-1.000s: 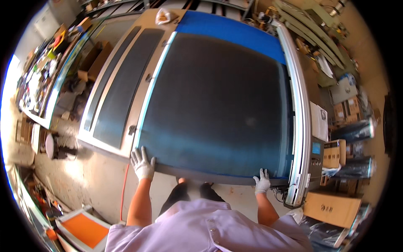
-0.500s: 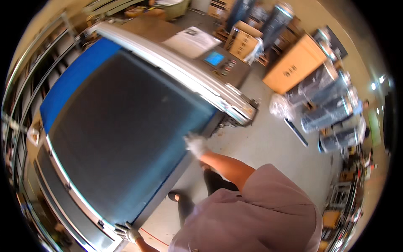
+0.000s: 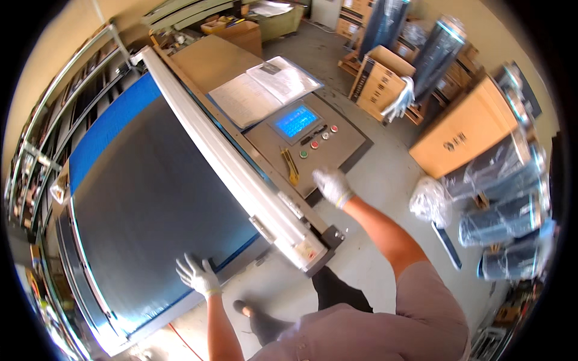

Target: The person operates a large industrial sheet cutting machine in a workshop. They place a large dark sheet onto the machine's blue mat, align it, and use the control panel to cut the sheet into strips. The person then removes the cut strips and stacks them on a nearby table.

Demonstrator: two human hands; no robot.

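Observation:
A wide flat machine bed carries a dark, smooth sheet with a bright blue strip along its far left edge. My left hand, in a pale glove, lies over the sheet near its front edge with the fingers spread. My right hand, also gloved, is held by the near edge of the control panel; its fingers are blurred. Close to it on the panel lies a yellow utility knife, beside a blue lit screen and coloured push buttons. A long white beam crosses the bed.
Open papers in clear sleeves lie beyond the screen. Cardboard boxes and plastic-wrapped rolls stand on the right, near a crumpled plastic bag. A metal rack lines the left side.
My right hand has left the bed's front edge and moved over beside the control panel. My left hand has shifted from the near corner onto the sheet. The beam now sits nearer along the bed.

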